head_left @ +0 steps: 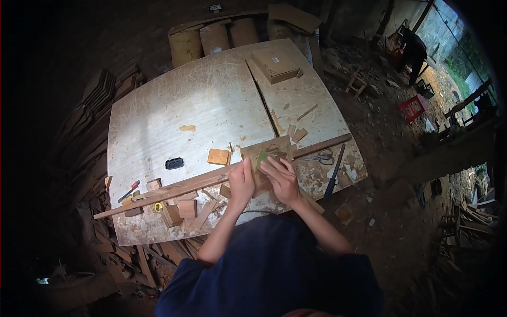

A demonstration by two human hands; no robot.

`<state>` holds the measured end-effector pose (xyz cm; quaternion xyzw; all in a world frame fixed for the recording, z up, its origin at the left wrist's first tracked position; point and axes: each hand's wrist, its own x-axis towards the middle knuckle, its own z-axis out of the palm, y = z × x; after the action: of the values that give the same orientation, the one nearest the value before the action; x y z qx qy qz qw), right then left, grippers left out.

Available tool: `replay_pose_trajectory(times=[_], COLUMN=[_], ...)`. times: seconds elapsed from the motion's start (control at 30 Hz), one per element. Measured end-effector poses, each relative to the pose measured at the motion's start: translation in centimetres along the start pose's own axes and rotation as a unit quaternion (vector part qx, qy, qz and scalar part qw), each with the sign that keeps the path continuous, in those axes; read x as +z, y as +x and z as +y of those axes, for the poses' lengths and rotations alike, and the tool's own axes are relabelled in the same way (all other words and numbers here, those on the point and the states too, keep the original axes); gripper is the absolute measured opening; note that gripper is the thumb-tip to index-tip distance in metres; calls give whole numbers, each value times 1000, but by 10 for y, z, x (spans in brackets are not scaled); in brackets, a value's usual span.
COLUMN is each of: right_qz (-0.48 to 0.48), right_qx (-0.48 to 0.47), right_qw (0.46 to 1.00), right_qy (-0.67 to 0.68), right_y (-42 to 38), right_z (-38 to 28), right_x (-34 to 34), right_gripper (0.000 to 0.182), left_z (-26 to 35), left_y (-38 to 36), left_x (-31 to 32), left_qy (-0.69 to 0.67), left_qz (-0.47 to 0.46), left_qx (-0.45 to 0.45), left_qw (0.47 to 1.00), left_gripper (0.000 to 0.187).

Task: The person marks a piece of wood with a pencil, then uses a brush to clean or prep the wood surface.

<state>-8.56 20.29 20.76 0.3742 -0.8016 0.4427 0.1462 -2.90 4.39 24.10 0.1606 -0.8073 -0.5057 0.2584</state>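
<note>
A flat brownish board (282,145) lies over the long wooden strip near the front of the worktable. My left hand (242,182) grips the board's left edge, thumb upward. On its upper face sits a small green pad (262,158), with my right hand (282,180) pressed over it, fingers together. Left of my hands are an orange-brown wooden block (218,157) and a black oval tray (174,163). Scissors (320,157) rest to the right, beside a dark-handled long tool (331,185).
The long wooden strip (174,188) crosses the table (174,116). Wood offcuts (187,208) and a yellow tape (157,207) lie at the front left. A cardboard box (275,63) sits at the back. Another person (414,53) is far off at the upper right, near a red crate (411,109).
</note>
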Motion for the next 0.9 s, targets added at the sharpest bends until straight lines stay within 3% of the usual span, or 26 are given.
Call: replay_pose_trajectory(times=[0.1,0.23,0.33,0.4,0.5,0.6,0.63,0.77,0.87,0.9], right_qz=[13,-26,19,-52,66,71,56,69,85,95], right_qx=[100,-51,73,373,397,415,402,432,408,415], right_qw=[994,998,996,922,884,745,725,701,740,748], right_qy=[-47,24,-53,88,239,517,556,563,528,509], right_y=[9,18,11,10,-26,-51,-55,-57,-51,-48], right_z=[33,-14,56,65,107,113,105,79,65,64], right_x=[1,-12,-9,-29,-28,-27,-26,-33,-37,-37], right_gripper=[37,31,29,30,32,34,35,34,35,35], left_z=[-3,-1,-7,-10,-44,-62,-71,-70,-68,-67], left_y=[-6,-9,-15,-17,-19,-23,-24,-17,-7,-3], left_x=[3,2,-7,-16,-26,-29,-25,-12,-7,-9], left_qy=[25,-23,29,25,-11,-70,-75,-99,-54,-18], left_qz=[-29,-19,-42,-44,-37,-38,-35,-28,-46,-63], left_qx=[29,9,17,23,15,-15,-9,-36,-63,-31], left_qw=[999,1000,999,998,999,997,997,994,995,997], left_gripper=[43,42,41,41,40,39,39,40,43,43])
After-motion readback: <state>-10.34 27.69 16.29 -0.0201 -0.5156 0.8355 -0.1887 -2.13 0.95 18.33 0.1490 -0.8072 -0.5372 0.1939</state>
